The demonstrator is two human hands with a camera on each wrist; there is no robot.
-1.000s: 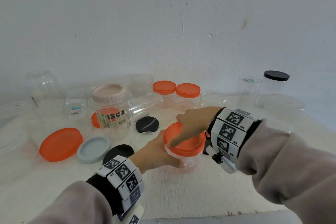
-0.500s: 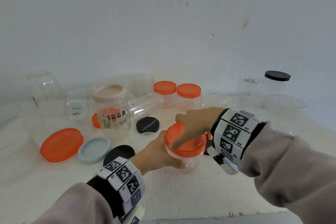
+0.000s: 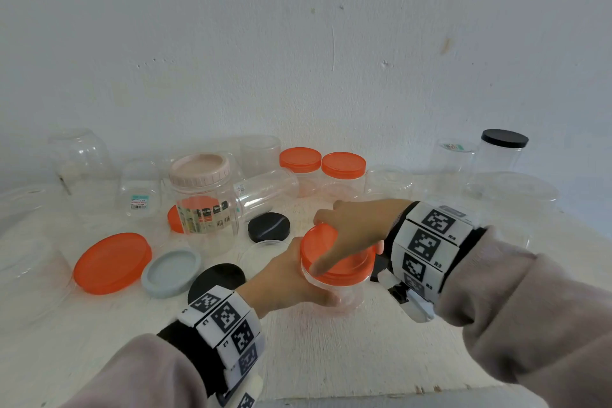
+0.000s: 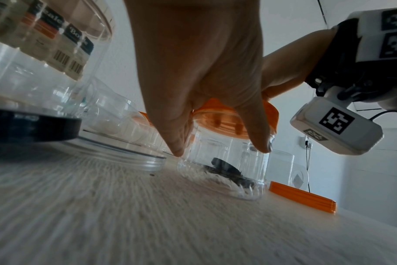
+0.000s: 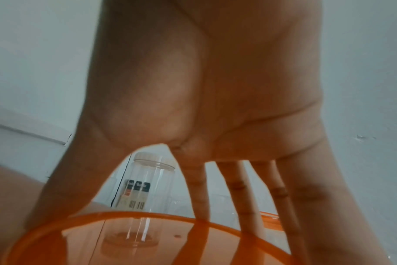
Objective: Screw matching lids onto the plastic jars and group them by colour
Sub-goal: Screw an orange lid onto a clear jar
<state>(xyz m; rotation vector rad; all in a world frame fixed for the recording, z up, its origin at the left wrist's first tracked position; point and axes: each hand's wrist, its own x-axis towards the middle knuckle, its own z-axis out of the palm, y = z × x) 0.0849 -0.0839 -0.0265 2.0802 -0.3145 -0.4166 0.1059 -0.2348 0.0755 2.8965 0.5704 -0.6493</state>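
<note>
A small clear jar (image 3: 344,295) stands on the white table (image 3: 331,358) near its front edge. My left hand (image 3: 291,278) grips the jar's body from the left; in the left wrist view its thumb and fingers (image 4: 256,129) wrap the clear jar (image 4: 224,172). An orange lid (image 3: 334,258) sits on the jar's mouth. My right hand (image 3: 351,232) reaches over from the right, its fingers spread round the lid's rim. The right wrist view shows my fingers (image 5: 245,197) down on the orange lid (image 5: 147,238).
Two orange-lidded jars (image 3: 323,169) stand at the back. A tall labelled jar with a pink lid (image 3: 203,195) is left of centre. Loose lids lie front left: large orange (image 3: 111,262), grey (image 3: 170,272), black (image 3: 268,225). A black-lidded jar (image 3: 503,152) stands far right among clear jars.
My right hand has turned slightly on the orange lid, and its wrist has shifted a little to the right. The left hand and the jar have stayed put.
</note>
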